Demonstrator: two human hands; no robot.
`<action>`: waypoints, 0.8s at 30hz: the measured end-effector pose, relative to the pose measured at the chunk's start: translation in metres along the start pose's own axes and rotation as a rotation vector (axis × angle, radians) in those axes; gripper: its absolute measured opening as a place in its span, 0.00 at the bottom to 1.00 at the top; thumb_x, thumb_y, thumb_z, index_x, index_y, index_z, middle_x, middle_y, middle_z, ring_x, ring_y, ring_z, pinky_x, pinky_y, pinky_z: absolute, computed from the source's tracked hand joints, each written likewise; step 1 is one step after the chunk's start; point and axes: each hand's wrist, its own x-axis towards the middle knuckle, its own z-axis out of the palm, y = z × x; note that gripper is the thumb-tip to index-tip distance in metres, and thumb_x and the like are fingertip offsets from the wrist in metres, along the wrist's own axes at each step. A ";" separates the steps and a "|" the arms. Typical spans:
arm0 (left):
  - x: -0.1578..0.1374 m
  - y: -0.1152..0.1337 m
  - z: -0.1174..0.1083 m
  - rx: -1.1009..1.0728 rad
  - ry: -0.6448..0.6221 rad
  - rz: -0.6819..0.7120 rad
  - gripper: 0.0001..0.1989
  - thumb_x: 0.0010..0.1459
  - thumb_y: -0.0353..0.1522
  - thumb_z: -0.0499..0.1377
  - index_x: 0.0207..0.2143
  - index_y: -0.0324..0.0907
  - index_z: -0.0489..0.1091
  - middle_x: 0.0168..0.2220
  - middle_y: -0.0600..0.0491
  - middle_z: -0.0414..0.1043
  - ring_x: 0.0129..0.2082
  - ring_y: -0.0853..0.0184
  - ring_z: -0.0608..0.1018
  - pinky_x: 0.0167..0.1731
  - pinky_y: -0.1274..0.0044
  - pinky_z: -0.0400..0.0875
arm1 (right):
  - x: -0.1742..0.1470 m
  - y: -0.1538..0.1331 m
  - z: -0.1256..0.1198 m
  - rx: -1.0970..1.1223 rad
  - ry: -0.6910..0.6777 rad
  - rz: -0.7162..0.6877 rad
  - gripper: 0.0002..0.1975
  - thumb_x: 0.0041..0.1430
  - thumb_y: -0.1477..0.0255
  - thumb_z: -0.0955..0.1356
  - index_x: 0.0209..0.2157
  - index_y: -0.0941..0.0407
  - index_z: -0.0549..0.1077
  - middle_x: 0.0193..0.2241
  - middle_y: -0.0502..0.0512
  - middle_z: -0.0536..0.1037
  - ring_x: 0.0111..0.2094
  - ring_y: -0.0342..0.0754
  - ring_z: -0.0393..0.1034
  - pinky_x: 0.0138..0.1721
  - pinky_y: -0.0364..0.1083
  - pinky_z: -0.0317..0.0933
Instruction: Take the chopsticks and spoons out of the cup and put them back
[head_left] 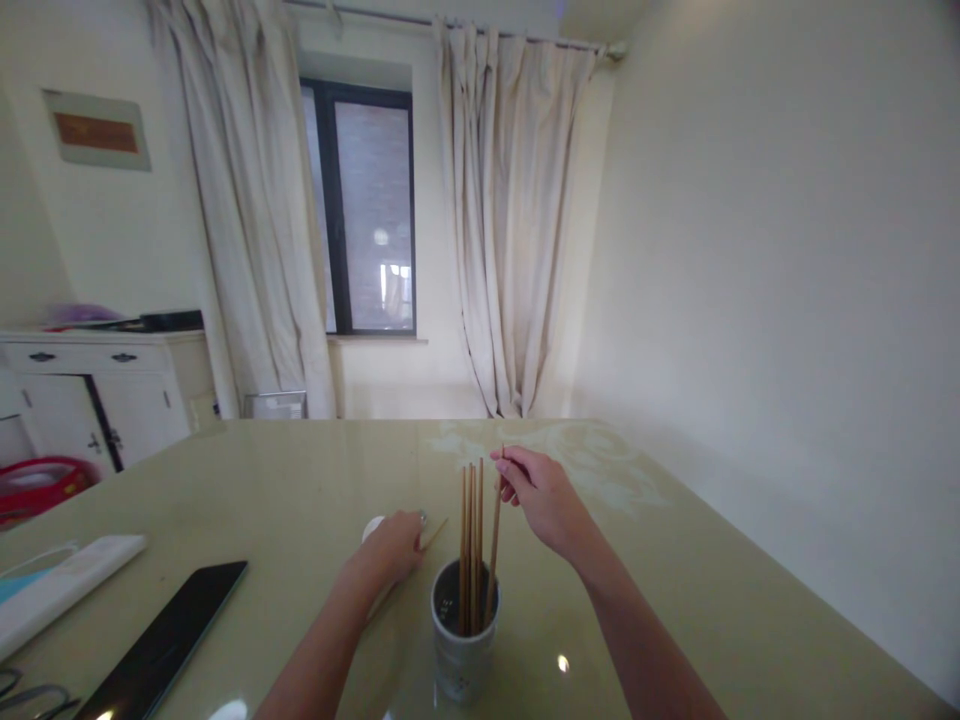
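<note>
My right hand [536, 490] is closed in a pinch near the top of a wooden chopstick [495, 540], whose lower end stands in a patterned light cup [463, 665]. Several more chopsticks [470, 540] stand upright in the cup, just left of that one. Left of the cup, my left hand [395, 548] is low over the table, its fingers curled around another chopstick [435, 532] that slants along the tabletop. A white round thing [372, 527] shows partly behind this hand, and a small shiny bit peeks out by its fingers; both are mostly hidden.
On the glossy table [300, 490] at left lie a dark flat tablet-like slab [169, 640], a long white object [71, 590] and scissors [37, 695]. A white cabinet [135, 390] and a red basin [45, 485] are beyond. A wall [787, 300] borders the right.
</note>
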 end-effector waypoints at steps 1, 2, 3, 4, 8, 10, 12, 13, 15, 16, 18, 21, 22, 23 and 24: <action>0.000 0.000 -0.002 -0.016 -0.001 0.005 0.08 0.50 0.24 0.61 0.32 0.43 0.77 0.39 0.46 0.83 0.41 0.57 0.83 0.39 0.74 0.70 | 0.000 -0.001 0.000 -0.001 -0.002 0.001 0.13 0.68 0.69 0.62 0.35 0.55 0.77 0.25 0.51 0.79 0.27 0.46 0.76 0.30 0.43 0.66; 0.000 -0.001 -0.005 -0.036 0.001 0.010 0.07 0.50 0.24 0.61 0.30 0.43 0.76 0.37 0.47 0.83 0.40 0.57 0.83 0.37 0.74 0.69 | -0.001 -0.002 0.000 -0.003 -0.019 0.008 0.13 0.68 0.69 0.63 0.35 0.55 0.78 0.25 0.51 0.79 0.27 0.46 0.76 0.31 0.43 0.66; 0.000 -0.001 -0.009 -0.059 0.008 0.016 0.06 0.50 0.24 0.61 0.29 0.42 0.76 0.36 0.47 0.83 0.39 0.58 0.83 0.37 0.75 0.69 | -0.002 -0.003 0.000 -0.008 -0.048 0.020 0.12 0.67 0.70 0.64 0.34 0.55 0.78 0.25 0.51 0.79 0.27 0.46 0.77 0.31 0.43 0.66; -0.001 -0.002 -0.014 -0.085 0.022 0.023 0.05 0.51 0.25 0.61 0.29 0.42 0.76 0.35 0.48 0.83 0.39 0.59 0.83 0.36 0.75 0.69 | -0.003 -0.004 0.001 -0.016 -0.079 0.036 0.11 0.66 0.70 0.64 0.34 0.55 0.78 0.25 0.51 0.80 0.27 0.47 0.77 0.31 0.43 0.66; -0.010 -0.001 -0.047 -0.270 0.129 0.085 0.07 0.59 0.31 0.57 0.35 0.40 0.76 0.36 0.50 0.82 0.37 0.63 0.82 0.35 0.77 0.69 | -0.005 -0.007 0.001 -0.064 -0.149 0.107 0.08 0.64 0.72 0.67 0.33 0.56 0.79 0.25 0.52 0.82 0.26 0.47 0.78 0.31 0.44 0.65; -0.020 0.003 -0.066 -0.493 0.218 0.170 0.09 0.60 0.35 0.58 0.36 0.40 0.75 0.33 0.51 0.81 0.34 0.64 0.81 0.34 0.76 0.70 | -0.006 -0.010 -0.003 -0.097 -0.078 0.121 0.08 0.65 0.69 0.68 0.36 0.56 0.80 0.27 0.53 0.83 0.25 0.48 0.77 0.31 0.45 0.66; -0.033 0.012 -0.084 -0.731 0.322 0.282 0.11 0.60 0.39 0.60 0.35 0.40 0.75 0.32 0.51 0.80 0.33 0.64 0.80 0.34 0.76 0.71 | -0.008 -0.017 -0.008 -0.103 0.068 0.085 0.10 0.66 0.66 0.69 0.42 0.56 0.81 0.29 0.54 0.83 0.26 0.48 0.77 0.32 0.46 0.67; -0.041 0.019 -0.092 -0.818 0.369 0.335 0.12 0.60 0.41 0.61 0.35 0.41 0.74 0.32 0.52 0.79 0.33 0.65 0.80 0.34 0.75 0.72 | -0.009 -0.023 -0.011 -0.072 0.135 0.047 0.12 0.67 0.64 0.69 0.44 0.56 0.81 0.30 0.55 0.83 0.27 0.48 0.77 0.32 0.46 0.67; -0.056 0.033 -0.104 -0.929 0.445 0.418 0.13 0.59 0.43 0.63 0.35 0.42 0.74 0.32 0.52 0.79 0.33 0.66 0.79 0.34 0.76 0.73 | -0.014 -0.035 -0.015 0.064 0.193 -0.044 0.15 0.68 0.61 0.68 0.48 0.55 0.80 0.32 0.54 0.83 0.29 0.48 0.76 0.32 0.45 0.68; -0.064 0.041 -0.109 -0.951 0.469 0.447 0.13 0.59 0.42 0.64 0.35 0.42 0.75 0.32 0.53 0.79 0.33 0.66 0.79 0.34 0.76 0.74 | -0.017 -0.041 -0.016 0.155 0.186 -0.084 0.15 0.69 0.60 0.68 0.49 0.54 0.79 0.33 0.54 0.83 0.30 0.48 0.76 0.32 0.45 0.68; -0.077 0.057 -0.114 -0.948 0.495 0.485 0.11 0.60 0.41 0.65 0.36 0.43 0.77 0.32 0.53 0.81 0.32 0.67 0.80 0.35 0.76 0.75 | -0.022 -0.052 -0.016 0.318 0.143 -0.136 0.15 0.69 0.59 0.69 0.50 0.53 0.78 0.35 0.54 0.83 0.33 0.48 0.77 0.32 0.44 0.68; -0.091 0.076 -0.116 -0.916 0.511 0.531 0.09 0.61 0.39 0.65 0.36 0.43 0.79 0.33 0.53 0.82 0.33 0.67 0.81 0.37 0.76 0.77 | -0.028 -0.061 -0.014 0.429 0.097 -0.170 0.11 0.68 0.62 0.70 0.43 0.54 0.78 0.36 0.54 0.82 0.35 0.47 0.78 0.33 0.43 0.70; -0.094 0.080 -0.116 -0.911 0.515 0.546 0.09 0.62 0.39 0.65 0.36 0.43 0.79 0.34 0.53 0.82 0.33 0.67 0.81 0.37 0.76 0.77 | -0.028 -0.062 -0.014 0.440 0.096 -0.175 0.10 0.68 0.62 0.70 0.41 0.54 0.78 0.35 0.53 0.82 0.35 0.47 0.77 0.33 0.43 0.70; -0.095 0.082 -0.116 -0.906 0.518 0.559 0.09 0.62 0.39 0.64 0.37 0.43 0.79 0.34 0.53 0.82 0.33 0.66 0.81 0.38 0.76 0.77 | -0.028 -0.063 -0.013 0.443 0.102 -0.178 0.10 0.68 0.62 0.70 0.39 0.54 0.78 0.34 0.53 0.82 0.34 0.47 0.77 0.33 0.43 0.70; -0.095 0.084 -0.116 -0.899 0.518 0.568 0.09 0.63 0.39 0.64 0.37 0.43 0.80 0.35 0.52 0.83 0.34 0.66 0.81 0.38 0.76 0.77 | -0.028 -0.063 -0.014 0.441 0.113 -0.179 0.10 0.68 0.63 0.71 0.38 0.55 0.77 0.33 0.53 0.82 0.34 0.47 0.77 0.33 0.43 0.70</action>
